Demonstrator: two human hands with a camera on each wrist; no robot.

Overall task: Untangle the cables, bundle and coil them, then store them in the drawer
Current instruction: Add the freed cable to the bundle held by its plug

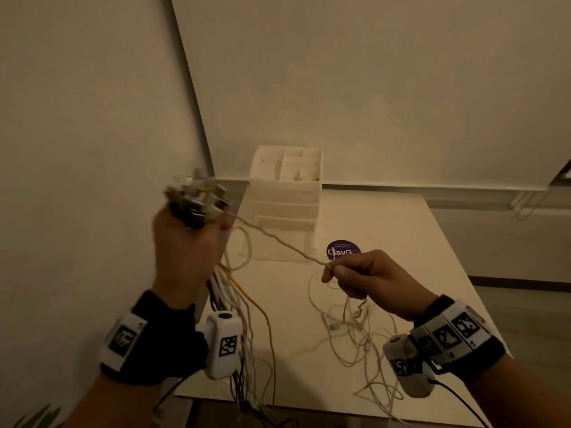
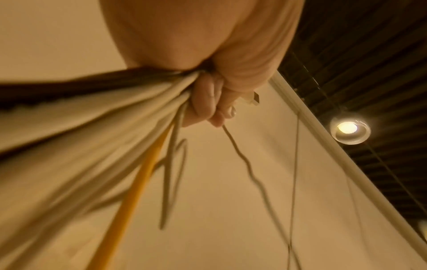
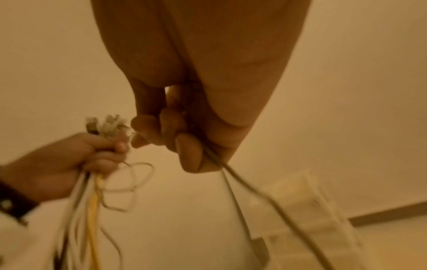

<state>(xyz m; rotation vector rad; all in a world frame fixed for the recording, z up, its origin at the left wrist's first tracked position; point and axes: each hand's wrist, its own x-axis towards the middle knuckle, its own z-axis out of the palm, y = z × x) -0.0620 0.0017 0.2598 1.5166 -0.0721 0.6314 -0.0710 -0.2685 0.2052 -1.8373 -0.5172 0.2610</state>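
Observation:
My left hand [image 1: 185,242] is raised at the table's left edge and grips a bundle of cables [image 1: 238,307] in its fist, white, dark and one yellow, with the plug ends [image 1: 197,196] sticking out above. The strands hang down past the wrist. My right hand [image 1: 355,273] pinches one thin white cable [image 1: 278,239] that runs taut up to the left fist. The left wrist view has the bundle [image 2: 115,113] squeezed by the fingers [image 2: 208,102]. Seen from the right wrist, the fingers [image 3: 184,144] curl round the white cable [image 3: 233,180]. A loose tangle of white cables [image 1: 364,341] lies on the table.
A white drawer organiser [image 1: 287,199] stands at the table's far left, its drawers pushed in, open compartments on top. A round purple sticker [image 1: 343,250] lies on the white table [image 1: 417,242] behind my right hand. Walls close in on the left and behind.

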